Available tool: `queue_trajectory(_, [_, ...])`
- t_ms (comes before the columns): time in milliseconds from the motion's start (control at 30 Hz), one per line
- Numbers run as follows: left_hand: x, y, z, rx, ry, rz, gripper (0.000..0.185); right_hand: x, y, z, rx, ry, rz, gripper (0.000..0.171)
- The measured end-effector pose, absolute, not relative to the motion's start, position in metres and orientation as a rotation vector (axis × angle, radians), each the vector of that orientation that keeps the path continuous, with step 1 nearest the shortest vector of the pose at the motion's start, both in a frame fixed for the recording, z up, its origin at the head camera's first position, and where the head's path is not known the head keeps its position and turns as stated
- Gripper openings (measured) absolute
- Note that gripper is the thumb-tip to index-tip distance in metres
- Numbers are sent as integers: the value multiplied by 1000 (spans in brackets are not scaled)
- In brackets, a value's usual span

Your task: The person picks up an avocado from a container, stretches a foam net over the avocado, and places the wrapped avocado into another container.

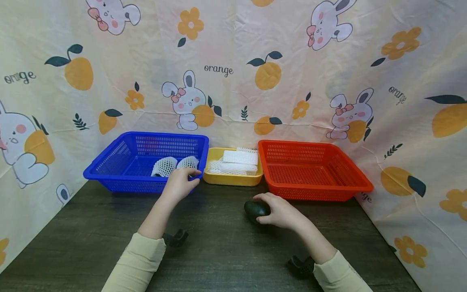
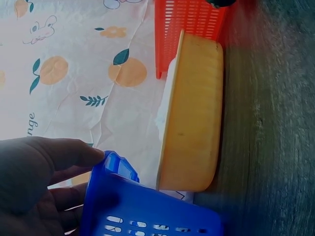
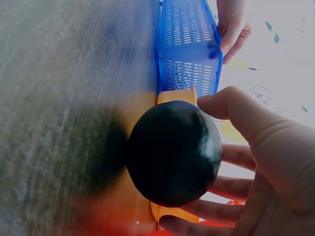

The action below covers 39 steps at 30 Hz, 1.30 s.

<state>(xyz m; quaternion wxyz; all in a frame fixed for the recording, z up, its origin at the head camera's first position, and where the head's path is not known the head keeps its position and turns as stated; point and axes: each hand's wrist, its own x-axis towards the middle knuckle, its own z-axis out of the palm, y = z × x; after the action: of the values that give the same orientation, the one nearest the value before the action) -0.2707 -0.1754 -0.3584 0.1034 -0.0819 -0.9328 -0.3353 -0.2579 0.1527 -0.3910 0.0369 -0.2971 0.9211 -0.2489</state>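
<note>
My left hand [image 1: 179, 185] is at the right front corner of the blue basket [image 1: 124, 183], pinching its rim [image 2: 110, 164] between thumb and fingers. Inside that basket sit two pieces wrapped in white foam net [image 1: 165, 166], a bit of dark surface showing under one. My right hand [image 1: 280, 211] grips a dark green avocado [image 1: 254, 210] low over the table, in front of the gap between the yellow and red containers. In the right wrist view the thumb lies on one side of the avocado [image 3: 172, 155] and the fingers curl round the other.
A yellow bin [image 1: 233, 181] with white foam net sleeves [image 1: 238, 157] stands between the blue basket and a red basket [image 1: 317, 192] on the right. A printed cloth [image 1: 233, 101] hangs behind and along both sides of the dark wooden table [image 1: 222, 255].
</note>
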Motion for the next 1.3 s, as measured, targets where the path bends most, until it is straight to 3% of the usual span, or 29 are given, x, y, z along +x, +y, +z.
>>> queue_trajectory(967, [-274,-175,-344,-276,-2896,-946,31,-263,163,-355,-825,2858,-880,43])
queue_trajectory(1300, [-283,-169,-327,-344,-3021,-722,35,-273,163,-330,-836,2832,-995,35])
